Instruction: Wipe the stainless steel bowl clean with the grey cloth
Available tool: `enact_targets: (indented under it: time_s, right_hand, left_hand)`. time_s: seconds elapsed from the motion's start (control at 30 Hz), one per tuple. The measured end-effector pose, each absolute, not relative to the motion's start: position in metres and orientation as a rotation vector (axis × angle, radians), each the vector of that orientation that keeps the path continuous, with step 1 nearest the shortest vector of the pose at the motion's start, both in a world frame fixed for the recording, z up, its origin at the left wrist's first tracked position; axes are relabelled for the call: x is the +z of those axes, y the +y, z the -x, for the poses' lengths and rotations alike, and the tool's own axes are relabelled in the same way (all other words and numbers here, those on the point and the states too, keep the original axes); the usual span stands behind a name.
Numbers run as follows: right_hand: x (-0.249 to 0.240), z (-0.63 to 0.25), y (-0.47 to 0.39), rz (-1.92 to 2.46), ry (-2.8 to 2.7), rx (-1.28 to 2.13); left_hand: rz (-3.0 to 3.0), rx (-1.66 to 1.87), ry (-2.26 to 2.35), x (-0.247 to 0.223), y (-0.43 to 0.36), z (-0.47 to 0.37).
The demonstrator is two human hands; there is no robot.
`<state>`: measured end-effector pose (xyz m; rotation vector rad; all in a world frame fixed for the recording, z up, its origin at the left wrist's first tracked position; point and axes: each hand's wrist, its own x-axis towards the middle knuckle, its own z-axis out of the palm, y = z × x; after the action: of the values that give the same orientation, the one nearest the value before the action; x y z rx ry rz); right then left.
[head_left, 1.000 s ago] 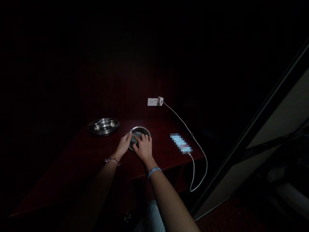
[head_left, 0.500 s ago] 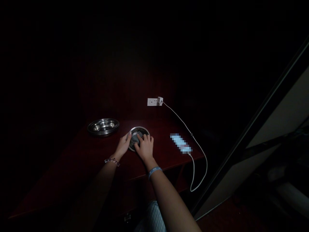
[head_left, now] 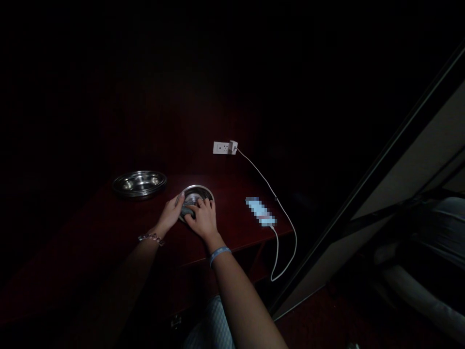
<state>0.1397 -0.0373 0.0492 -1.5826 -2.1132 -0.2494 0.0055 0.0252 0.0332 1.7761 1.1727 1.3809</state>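
Observation:
A round stainless steel bowl [head_left: 196, 187] stands on the dark red table, tilted slightly if at all; the dim light makes this hard to judge. My left hand [head_left: 169, 214] grips its left rim, thumb at the edge. Inside the bowl, my right hand [head_left: 205, 219] presses a grey cloth [head_left: 187, 210] against the near left wall, fingers bent over it. Part of the cloth is hidden under the fingers. Left of my hands sits a small stack of shiny metal dishes [head_left: 140, 183], touched by neither hand.
A phone with a blurred screen [head_left: 260, 212] lies on the table [head_left: 232, 232] to the right. Its white cable [head_left: 296, 237] loops past the table edge up to a charger [head_left: 233, 147] in the wall socket [head_left: 220, 148]. A slanted panel [head_left: 392, 194] stands at right.
My right hand has shifted the cloth towards the near left side of the bowl, baring more of its bottom. My left hand keeps the rim. The whole view has shifted slightly.

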Motion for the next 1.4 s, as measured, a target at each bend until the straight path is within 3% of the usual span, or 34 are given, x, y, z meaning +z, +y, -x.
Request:
enact_targets:
  time_s: [0.7,1.4]
  right_hand:
    - [0.0495,-0.1333,-0.0365,1.804,-1.854,-0.328]
    - [0.0519,-0.1385,-0.0397,1.578,-2.086,-0.307]
  left_hand:
    - [-1.832,1.308,1.214,0.0369,0.0213,-0.0054]
    - [-1.831,1.353,1.196,0.0372,0.0232,-0.0042]
